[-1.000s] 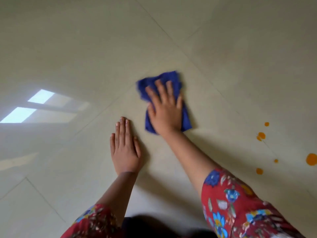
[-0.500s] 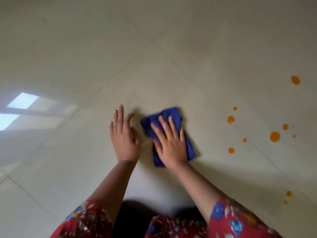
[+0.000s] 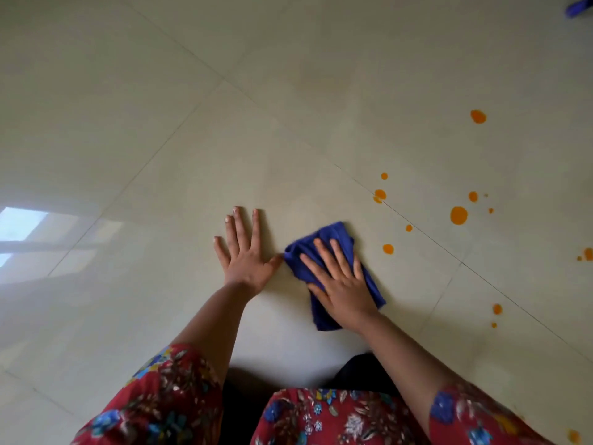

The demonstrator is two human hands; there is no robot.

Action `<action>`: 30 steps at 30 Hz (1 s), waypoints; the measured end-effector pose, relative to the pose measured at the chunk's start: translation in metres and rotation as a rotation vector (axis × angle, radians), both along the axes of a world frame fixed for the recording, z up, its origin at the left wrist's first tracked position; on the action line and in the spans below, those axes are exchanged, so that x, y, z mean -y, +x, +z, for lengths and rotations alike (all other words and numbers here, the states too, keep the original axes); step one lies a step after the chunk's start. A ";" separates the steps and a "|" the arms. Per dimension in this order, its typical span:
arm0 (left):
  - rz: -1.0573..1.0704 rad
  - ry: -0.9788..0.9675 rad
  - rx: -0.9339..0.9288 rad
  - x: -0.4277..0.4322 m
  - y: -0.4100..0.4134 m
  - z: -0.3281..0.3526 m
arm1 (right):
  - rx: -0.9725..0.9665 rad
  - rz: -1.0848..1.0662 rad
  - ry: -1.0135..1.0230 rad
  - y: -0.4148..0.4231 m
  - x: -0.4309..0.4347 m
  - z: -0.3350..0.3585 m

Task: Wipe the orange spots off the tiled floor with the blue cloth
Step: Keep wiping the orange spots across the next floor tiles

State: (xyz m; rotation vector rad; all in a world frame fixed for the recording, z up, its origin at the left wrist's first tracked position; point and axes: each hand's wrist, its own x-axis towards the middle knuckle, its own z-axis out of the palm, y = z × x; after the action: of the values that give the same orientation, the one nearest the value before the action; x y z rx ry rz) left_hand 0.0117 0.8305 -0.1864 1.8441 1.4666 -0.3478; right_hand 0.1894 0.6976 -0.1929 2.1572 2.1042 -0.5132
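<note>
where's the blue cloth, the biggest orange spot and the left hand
crumpled blue fabric cloth (image 3: 335,232): head view, on its bare top fold.
biggest round orange spot (image 3: 459,215): head view, on its centre.
left hand (image 3: 245,258): head view, on the back of the hand.

Glossy cream tiled floor (image 3: 288,91), thin grout lines (image 3: 333,162); window reflection (image 3: 22,226) bright at left.

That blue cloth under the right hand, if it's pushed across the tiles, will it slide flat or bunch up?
Probably floppy: the blue cloth shows folds. It likely glides easily, since the tiled floor looks glossy. The flat right hand should keep it spread.
</note>
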 end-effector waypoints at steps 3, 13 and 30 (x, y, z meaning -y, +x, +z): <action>0.013 0.002 0.015 0.000 0.001 0.002 | 0.037 -0.178 -0.014 0.025 -0.007 0.001; -0.029 -0.144 -0.062 -0.006 0.005 0.019 | -0.024 -0.047 0.024 -0.012 0.027 0.006; -0.028 -0.124 -0.129 -0.007 0.007 0.023 | -0.064 -0.180 0.148 0.025 -0.047 -0.006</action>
State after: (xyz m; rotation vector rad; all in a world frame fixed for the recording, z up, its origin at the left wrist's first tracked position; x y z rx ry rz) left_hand 0.0186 0.8371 -0.1630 1.7722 1.4714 -0.5683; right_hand 0.2141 0.7449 -0.1987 2.4597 2.0516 -0.4596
